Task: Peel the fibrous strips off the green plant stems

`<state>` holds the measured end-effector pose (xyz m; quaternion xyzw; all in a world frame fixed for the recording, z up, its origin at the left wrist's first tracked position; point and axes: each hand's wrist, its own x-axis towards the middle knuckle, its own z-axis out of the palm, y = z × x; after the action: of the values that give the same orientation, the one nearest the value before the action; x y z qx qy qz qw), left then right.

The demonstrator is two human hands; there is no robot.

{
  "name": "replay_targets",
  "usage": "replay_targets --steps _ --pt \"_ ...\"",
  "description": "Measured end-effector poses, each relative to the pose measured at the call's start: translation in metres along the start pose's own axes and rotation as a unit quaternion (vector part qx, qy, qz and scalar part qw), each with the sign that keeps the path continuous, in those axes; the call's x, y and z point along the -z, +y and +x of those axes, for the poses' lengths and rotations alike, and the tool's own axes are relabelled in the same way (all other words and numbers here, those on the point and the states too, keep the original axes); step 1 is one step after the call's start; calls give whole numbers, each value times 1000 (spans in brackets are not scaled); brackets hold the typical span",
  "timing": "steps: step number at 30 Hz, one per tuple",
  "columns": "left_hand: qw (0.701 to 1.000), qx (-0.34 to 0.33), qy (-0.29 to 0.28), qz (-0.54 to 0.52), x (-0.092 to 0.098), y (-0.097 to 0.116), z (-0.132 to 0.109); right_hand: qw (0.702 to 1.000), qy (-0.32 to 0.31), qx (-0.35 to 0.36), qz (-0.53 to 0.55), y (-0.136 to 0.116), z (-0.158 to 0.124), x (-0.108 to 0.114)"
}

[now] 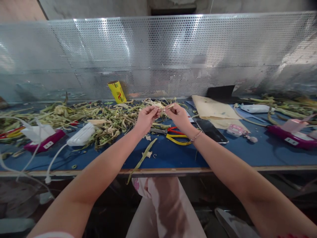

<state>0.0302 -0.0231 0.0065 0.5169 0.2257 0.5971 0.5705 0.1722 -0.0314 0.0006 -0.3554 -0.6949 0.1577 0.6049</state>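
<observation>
My left hand (149, 118) and my right hand (179, 116) meet above the middle of the table, fingers closed in a pinch. Between and behind the fingertips shows a pale piece of plant stem (169, 107), partly hidden by them. Just beyond and left of my hands spreads a heap of wilted green plant trimmings (111, 120). Scissors (177, 136) with red and yellow handles lie below my right hand, touched by neither hand. Nearer to me, one long green strip of plant (142, 158) hangs over the table's front edge.
Left are a white power bank (81, 134) with cable and a purple power strip (46, 142). A phone (210, 131), brown paper (214, 108), a pink earbud case (234, 130) and another purple strip (288, 137) lie right. A perforated metal panel (158, 56) stands behind, near a yellow packet (117, 92).
</observation>
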Motion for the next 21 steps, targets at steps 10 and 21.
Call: replay_targets --steps 10,21 --pt "999 -24 18 11 2 -2 1 998 0 -52 34 5 1 -4" --pt "995 96 -6 11 -4 4 -3 999 -6 18 -49 4 1 1"
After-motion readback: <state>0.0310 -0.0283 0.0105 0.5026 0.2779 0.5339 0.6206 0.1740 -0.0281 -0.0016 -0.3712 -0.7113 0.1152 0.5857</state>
